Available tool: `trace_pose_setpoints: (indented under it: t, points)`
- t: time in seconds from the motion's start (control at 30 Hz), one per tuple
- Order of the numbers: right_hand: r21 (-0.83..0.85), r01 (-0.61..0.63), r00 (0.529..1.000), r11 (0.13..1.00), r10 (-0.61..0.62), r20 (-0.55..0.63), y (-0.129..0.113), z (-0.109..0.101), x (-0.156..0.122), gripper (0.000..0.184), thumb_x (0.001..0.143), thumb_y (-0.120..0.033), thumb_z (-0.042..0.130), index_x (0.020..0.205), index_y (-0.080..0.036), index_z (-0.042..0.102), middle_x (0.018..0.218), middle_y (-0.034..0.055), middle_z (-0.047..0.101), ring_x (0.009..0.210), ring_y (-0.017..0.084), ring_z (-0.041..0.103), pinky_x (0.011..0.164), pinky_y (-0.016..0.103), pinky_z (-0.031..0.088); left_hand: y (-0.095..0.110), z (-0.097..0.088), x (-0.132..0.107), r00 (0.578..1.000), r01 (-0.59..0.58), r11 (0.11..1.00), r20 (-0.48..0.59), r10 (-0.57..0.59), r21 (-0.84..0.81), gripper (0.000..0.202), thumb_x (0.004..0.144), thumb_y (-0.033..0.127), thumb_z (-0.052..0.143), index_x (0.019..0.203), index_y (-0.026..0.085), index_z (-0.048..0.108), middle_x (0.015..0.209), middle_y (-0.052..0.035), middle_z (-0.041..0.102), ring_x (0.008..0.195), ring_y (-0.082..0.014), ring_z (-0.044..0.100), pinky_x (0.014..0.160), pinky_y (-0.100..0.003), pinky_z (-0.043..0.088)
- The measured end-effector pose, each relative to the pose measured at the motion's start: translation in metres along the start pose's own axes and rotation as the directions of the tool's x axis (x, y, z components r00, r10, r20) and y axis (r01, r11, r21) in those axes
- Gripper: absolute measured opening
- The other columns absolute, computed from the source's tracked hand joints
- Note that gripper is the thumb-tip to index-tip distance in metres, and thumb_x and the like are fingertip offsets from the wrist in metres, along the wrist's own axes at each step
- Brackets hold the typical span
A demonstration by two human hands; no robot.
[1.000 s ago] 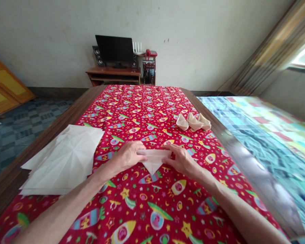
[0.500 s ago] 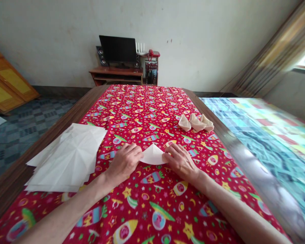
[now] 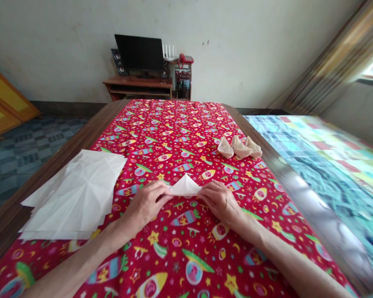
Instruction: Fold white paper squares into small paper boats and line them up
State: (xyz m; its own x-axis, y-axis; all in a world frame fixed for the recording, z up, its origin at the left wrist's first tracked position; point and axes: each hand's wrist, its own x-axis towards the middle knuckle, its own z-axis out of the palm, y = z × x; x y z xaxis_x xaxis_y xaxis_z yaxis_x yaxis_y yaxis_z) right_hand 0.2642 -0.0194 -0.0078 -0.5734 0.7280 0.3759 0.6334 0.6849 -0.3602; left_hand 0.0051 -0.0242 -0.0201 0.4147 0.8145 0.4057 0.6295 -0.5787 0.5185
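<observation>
A small folded white paper (image 3: 185, 185), triangular at the top, sits between my two hands over the red patterned cloth (image 3: 186, 240). Its left end is pinched in my left hand (image 3: 151, 199), between thumb and fingers. At the opposite end, my right hand (image 3: 220, 201) grips the paper the same way. The lower edge of the paper looks nearly straight and folded up; both ends are hidden by my fingers. Left of my left hand lies a stack of creased white paper sheets (image 3: 76, 194). Several folded cream paper pieces (image 3: 240, 147) stand in a row beyond my right hand.
The cloth covers a dark wooden table (image 3: 81, 136). Beyond it stand a monitor (image 3: 139, 54) on a brown desk (image 3: 139, 85), speakers and a red telephone (image 3: 185, 58). A bed with a blue patterned cover (image 3: 313, 178) adjoins the right side.
The paper's bottom edge, rounded before, is now straighter and folded up. My fingers have shifted slightly at both ends. The view has moved a little, so the stack appears farther left.
</observation>
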Motion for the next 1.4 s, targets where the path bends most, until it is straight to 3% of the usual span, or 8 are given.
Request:
trace_pose_setpoints:
  t: [0.23, 0.53, 0.7, 0.77, 0.9, 1.03, 1.27, 1.4]
  points:
    - [-0.01, -0.258, 0.966, 0.966, 0.258, -0.002, 0.003, 0.0, 0.001, 0.027, 0.093, -0.033, 0.048, 0.072, -0.018, 0.057, 0.071, 0.0011, 0.058, 0.065, 0.013, 0.053, 0.059, 0.023, 0.035, 0.002, -0.003, 0.006, 0.987, 0.153, 0.976, 0.027, -0.159, 0.155, 0.018, 0.091, 0.025, 0.051, 0.075, 0.017, 0.055, 0.08, -0.0013, 0.054, 0.073, -0.0141, 0.056, 0.067, -0.025, 0.043]
    - [-0.19, -0.272, 0.96, 0.943, 0.28, 0.017, 0.0, -0.003, 0.009, 0.03, 0.093, -0.034, 0.046, 0.068, -0.019, 0.053, 0.068, 0.001, 0.058, 0.062, 0.013, 0.052, 0.057, 0.024, 0.03, 0.012, -0.003, 0.014, 0.978, 0.169, 0.895, 0.042, -0.204, 0.412, 0.021, 0.093, 0.027, 0.043, 0.075, 0.018, 0.052, 0.085, -0.0023, 0.051, 0.07, -0.014, 0.054, 0.056, -0.025, 0.039]
    - [-0.246, -0.275, 0.955, 0.929, 0.293, 0.038, -0.002, -0.004, 0.012, 0.032, 0.093, -0.036, 0.046, 0.067, -0.019, 0.053, 0.068, 0.0011, 0.058, 0.061, 0.012, 0.052, 0.057, 0.024, 0.028, 0.009, -0.004, 0.016, 0.976, 0.165, 0.892, 0.063, -0.21, 0.42, 0.018, 0.091, 0.028, 0.047, 0.075, 0.019, 0.052, 0.083, -0.0016, 0.052, 0.072, -0.0157, 0.056, 0.06, -0.026, 0.044]
    - [-0.248, -0.27, 0.956, 0.93, 0.289, 0.044, -0.001, -0.004, 0.012, 0.032, 0.093, -0.035, 0.047, 0.066, -0.019, 0.053, 0.067, 0.0007, 0.058, 0.06, 0.012, 0.051, 0.056, 0.024, 0.028, 0.009, -0.004, 0.017, 0.98, 0.169, 0.9, 0.028, -0.197, 0.403, 0.01, 0.089, 0.027, 0.05, 0.087, 0.018, 0.055, 0.09, -0.0036, 0.054, 0.079, -0.0178, 0.058, 0.067, -0.028, 0.047]
    - [-0.236, -0.272, 0.957, 0.933, 0.288, 0.036, -0.001, -0.005, 0.013, 0.032, 0.092, -0.035, 0.048, 0.065, -0.019, 0.052, 0.066, 0.0004, 0.058, 0.057, 0.012, 0.051, 0.054, 0.024, 0.027, 0.017, -0.001, 0.018, 0.997, -0.047, 0.915, 0.07, 0.021, 0.402, 0.034, 0.09, 0.014, 0.044, 0.122, 0.022, 0.05, 0.122, -0.007, 0.054, 0.11, -0.0226, 0.053, 0.094, -0.04, 0.044]
    - [-0.212, -0.273, 0.958, 0.938, 0.285, 0.03, -0.001, -0.005, 0.014, 0.031, 0.091, -0.033, 0.048, 0.064, -0.019, 0.052, 0.065, 0.0009, 0.059, 0.055, 0.011, 0.051, 0.053, 0.023, 0.028, 0.034, 0.011, 0.017, 0.942, -0.294, 0.902, 0.255, 0.219, 0.314, 0.044, 0.09, 0.005, 0.034, 0.129, 0.019, 0.048, 0.134, -0.0045, 0.053, 0.13, -0.0194, 0.04, 0.112, -0.042, 0.03]
    - [-0.215, -0.267, 0.962, 0.94, 0.272, -0.007, 0.001, -0.003, 0.013, 0.03, 0.091, -0.033, 0.048, 0.065, -0.019, 0.054, 0.065, 0.0017, 0.059, 0.056, 0.012, 0.053, 0.053, 0.023, 0.033, 0.05, 0.028, 0.009, 0.943, -0.242, 0.922, 0.299, 0.149, 0.303, 0.055, 0.093, 0.032, 0.043, 0.143, 0.012, 0.028, 0.149, -0.0113, 0.03, 0.14, -0.0238, 0.022, 0.114, -0.043, 0.026]
    - [-0.264, -0.23, 0.972, 0.937, 0.206, -0.115, -0.002, -0.001, 0.008, 0.017, 0.09, -0.029, 0.05, 0.091, -0.016, 0.061, 0.09, 0.009, 0.066, 0.081, 0.021, 0.06, 0.067, 0.03, 0.046, 0.051, 0.027, 0.007, 0.942, -0.225, 0.927, 0.312, 0.127, 0.3, 0.054, 0.094, 0.033, 0.041, 0.143, 0.014, 0.027, 0.151, -0.0098, 0.028, 0.141, -0.0227, 0.019, 0.116, -0.044, 0.022]
